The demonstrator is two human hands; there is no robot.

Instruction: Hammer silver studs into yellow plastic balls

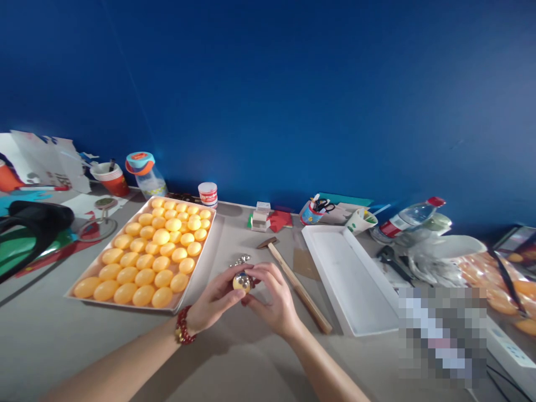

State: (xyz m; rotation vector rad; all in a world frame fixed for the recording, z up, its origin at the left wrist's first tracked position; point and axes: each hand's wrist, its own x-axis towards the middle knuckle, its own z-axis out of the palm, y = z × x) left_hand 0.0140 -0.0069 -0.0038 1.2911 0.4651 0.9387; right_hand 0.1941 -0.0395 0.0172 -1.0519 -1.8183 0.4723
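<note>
A shiny round metal piece (242, 283), like a small ball with gold and silver reflections, sits between my two hands. My left hand (215, 298) is closed on its left side, thumb below and fingers behind. From the right, my right hand (270, 296) has curled fingers and thumb against it; a dark reddish bit shows by these fingertips, too small to name. Just beyond the fingers lies a short silvery chain-like thing (240, 260); whether it joins the round piece I cannot tell. To the right of my right hand a wooden-handled hammer (299, 287) lies on the table.
Left stands a shallow box (184, 298) of orange balls. An elongated white tray (352, 279) lies right of the hammer. Along the blue wall stand a lidded jug (146, 173), a small tub (208, 194), a pen cup (312, 212) and a plastic bottle (408, 218).
</note>
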